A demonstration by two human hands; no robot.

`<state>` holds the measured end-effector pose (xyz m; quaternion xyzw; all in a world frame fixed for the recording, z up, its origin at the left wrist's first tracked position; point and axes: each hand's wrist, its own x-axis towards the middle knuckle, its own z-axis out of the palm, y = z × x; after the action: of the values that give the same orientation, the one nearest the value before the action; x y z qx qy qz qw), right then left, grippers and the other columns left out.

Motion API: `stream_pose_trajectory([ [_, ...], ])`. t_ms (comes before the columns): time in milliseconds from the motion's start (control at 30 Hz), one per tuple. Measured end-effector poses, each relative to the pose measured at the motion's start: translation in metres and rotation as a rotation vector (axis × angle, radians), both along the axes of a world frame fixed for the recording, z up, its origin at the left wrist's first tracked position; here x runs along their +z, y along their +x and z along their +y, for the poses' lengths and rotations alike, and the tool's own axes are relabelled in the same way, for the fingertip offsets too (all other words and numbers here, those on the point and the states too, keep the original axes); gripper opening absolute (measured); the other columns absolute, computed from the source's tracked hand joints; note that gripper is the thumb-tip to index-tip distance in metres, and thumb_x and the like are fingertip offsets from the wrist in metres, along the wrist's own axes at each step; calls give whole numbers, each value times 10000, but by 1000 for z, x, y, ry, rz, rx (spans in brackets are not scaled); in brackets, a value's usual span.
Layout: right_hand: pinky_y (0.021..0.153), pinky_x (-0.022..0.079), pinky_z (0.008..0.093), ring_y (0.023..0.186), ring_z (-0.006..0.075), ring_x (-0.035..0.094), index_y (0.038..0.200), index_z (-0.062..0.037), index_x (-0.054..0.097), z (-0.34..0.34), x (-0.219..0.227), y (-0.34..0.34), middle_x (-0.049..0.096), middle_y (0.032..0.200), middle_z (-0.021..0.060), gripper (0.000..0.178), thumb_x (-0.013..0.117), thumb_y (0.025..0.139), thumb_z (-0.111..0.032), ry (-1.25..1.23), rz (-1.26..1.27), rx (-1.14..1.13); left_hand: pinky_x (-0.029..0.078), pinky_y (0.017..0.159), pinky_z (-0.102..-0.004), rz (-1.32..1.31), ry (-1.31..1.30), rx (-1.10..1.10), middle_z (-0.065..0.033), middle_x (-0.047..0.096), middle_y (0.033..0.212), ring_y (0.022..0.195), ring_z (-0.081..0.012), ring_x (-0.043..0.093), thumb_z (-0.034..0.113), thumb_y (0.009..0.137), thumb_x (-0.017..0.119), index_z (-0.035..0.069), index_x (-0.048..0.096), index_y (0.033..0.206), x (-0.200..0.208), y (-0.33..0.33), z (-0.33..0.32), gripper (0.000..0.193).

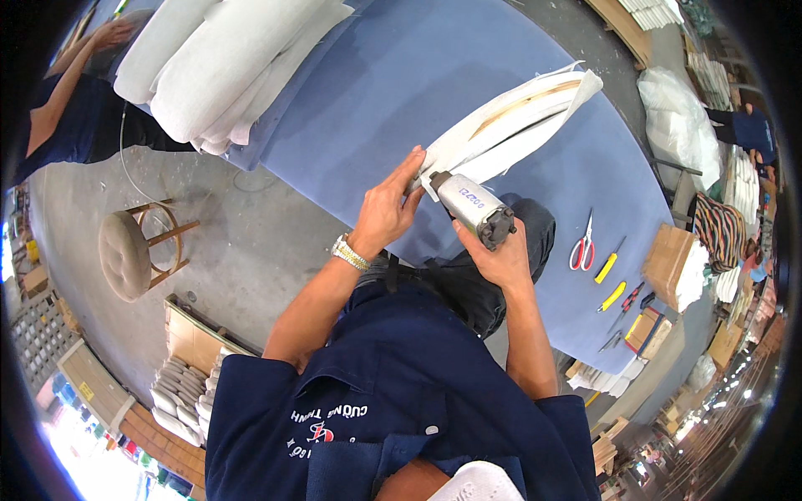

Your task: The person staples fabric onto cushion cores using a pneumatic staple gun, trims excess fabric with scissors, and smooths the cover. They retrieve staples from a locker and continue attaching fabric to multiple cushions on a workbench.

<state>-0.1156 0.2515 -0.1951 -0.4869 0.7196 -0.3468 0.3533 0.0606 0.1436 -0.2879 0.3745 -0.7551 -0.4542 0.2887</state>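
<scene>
My left hand (389, 207) grips the near end of a long curved panel (510, 125) wrapped in white fabric, with bare wood showing along its middle. It lies on the blue padded table (401, 83). My right hand (499, 255) holds a grey pneumatic staple gun (472, 209), its nose pressed against the fabric at the panel's near end, right beside my left thumb. A metal watch sits on my left wrist.
Stacked white padded cushions (217, 58) lie on the table's far left. Red-handled scissors (582, 248), yellow-handled tools (607, 267) and pliers (626, 302) lie to the right. A round stool (129, 250) stands on the floor at left. Other people work at the far left and right.
</scene>
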Motion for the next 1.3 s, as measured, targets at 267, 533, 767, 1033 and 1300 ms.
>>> stream_pose_trajectory([
  [267,815,558,407,931,411,714,1124,28,687,-12,-4,3,737,994,211,359,768,807,-120,71,-27,49,588,940,-395,2,69,1,-160,494,1545,1308,-360,589,-103,855,644,77,494,1492,9,-2,2,678],
  [533,841,557,363,921,284,743,1181,56,674,-6,-9,5,756,1001,181,382,756,838,-91,126,2,91,570,998,-389,13,76,99,-170,478,1556,1354,-351,551,-175,802,603,92,503,1499,2,-9,22,753],
  [767,937,541,388,1067,244,717,1192,19,681,0,-9,-1,751,1132,159,395,793,846,-136,-9,-204,-66,492,1111,-405,-93,-3,22,-169,410,1595,1382,-348,511,-52,857,667,143,438,1542,-14,-7,28,748],
  [1033,1024,425,433,1204,329,555,1302,54,628,99,28,-74,628,1284,243,667,837,788,-317,560,-115,-668,491,1117,-448,-167,26,-47,-160,368,1626,1411,-350,470,86,934,643,140,260,1615,8,-8,30,784],
  [1300,966,502,446,1074,346,654,1344,24,583,134,-117,-199,641,1235,223,533,714,853,-138,-83,475,-490,481,1132,-431,-254,22,-119,-147,302,1663,1415,-348,470,68,922,627,119,195,1632,19,-22,35,833],
])
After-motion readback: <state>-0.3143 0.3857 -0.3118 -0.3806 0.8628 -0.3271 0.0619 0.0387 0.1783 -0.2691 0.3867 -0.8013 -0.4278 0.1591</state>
